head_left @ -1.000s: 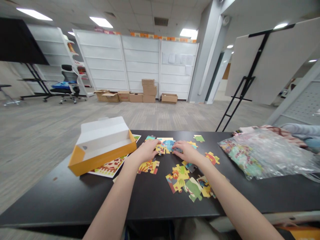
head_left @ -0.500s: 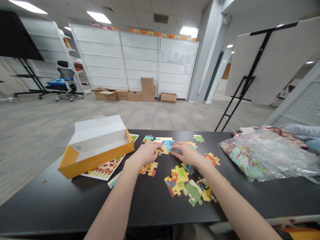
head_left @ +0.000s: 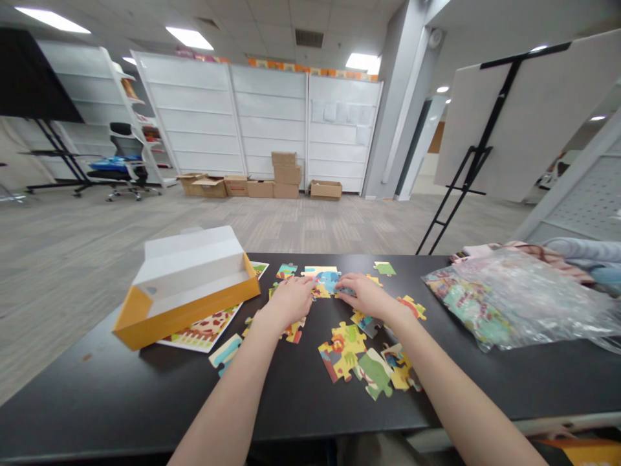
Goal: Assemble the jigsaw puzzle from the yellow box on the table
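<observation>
Our fingers [head_left: 306,291] lie close together and lightly curled, their tips pressed down on the puzzle; the hands cover them too much for us to tell whether they pinch any piece. Beyond the table, tall white shelving panels [head_left: 266,110] rise behind a stack and row of brown cardboard cartons [head_left: 286,175], and to our right a white board on a black easel [head_left: 504,110] stands tilted back. The long black table [head_left: 121,382] before us carries everything else. On its left sits an open, shallow cardboard box [head_left: 194,265], orange outside and white inside, its front corner lying over a white printed sheet with a red and yellow pattern [head_left: 206,331]. At the right, a crumpled clear plastic bag [head_left: 514,304] with colourful printing lies against folded pink and blue cloth [head_left: 567,254]. Our left hand [head_left: 288,302] and right hand [head_left: 365,296] rest on either side of a joined blue and yellow cluster of jigsaw pieces [head_left: 325,283], near the table's far edge. Nearer us, below the right wrist, lies an interlocked group of yellow, red and green jigsaw pieces [head_left: 342,353]. A small red and yellow piece [head_left: 412,307] lies loose at the right, and a small green piece [head_left: 384,268] lies loose at the far edge.
</observation>
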